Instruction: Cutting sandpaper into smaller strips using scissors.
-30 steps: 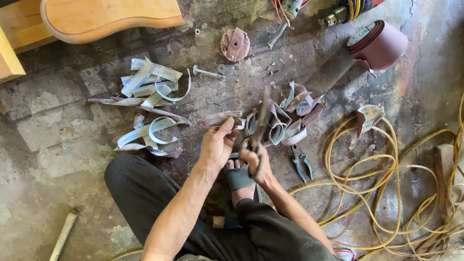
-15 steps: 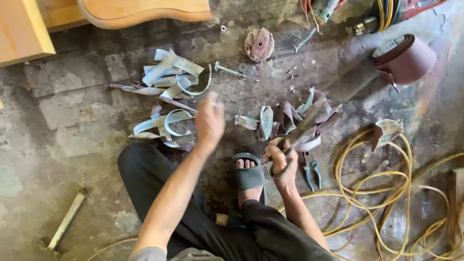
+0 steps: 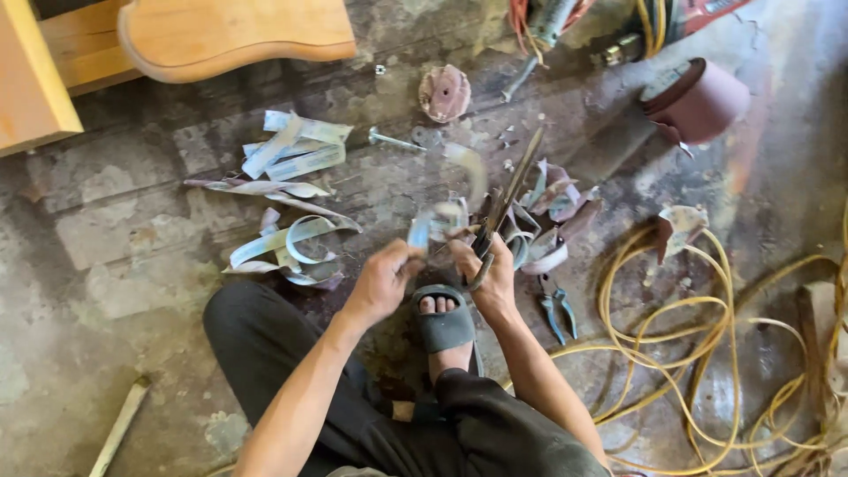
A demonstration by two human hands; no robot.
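Fingers of the left hand (image 3: 382, 281) pinch a curled, pale-blue metal strip (image 3: 433, 221).

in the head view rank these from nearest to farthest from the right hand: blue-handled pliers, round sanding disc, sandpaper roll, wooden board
From the right hand:
1. blue-handled pliers, on the floor just beside it, to the image right
2. round sanding disc, straight up the image
3. sandpaper roll, upper right
4. wooden board, top left

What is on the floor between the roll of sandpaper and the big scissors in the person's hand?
In the head view, a heap of curled cut strips lies between the sandpaper roll and the scissors held in the right hand; the rest is bare, dusty floor.
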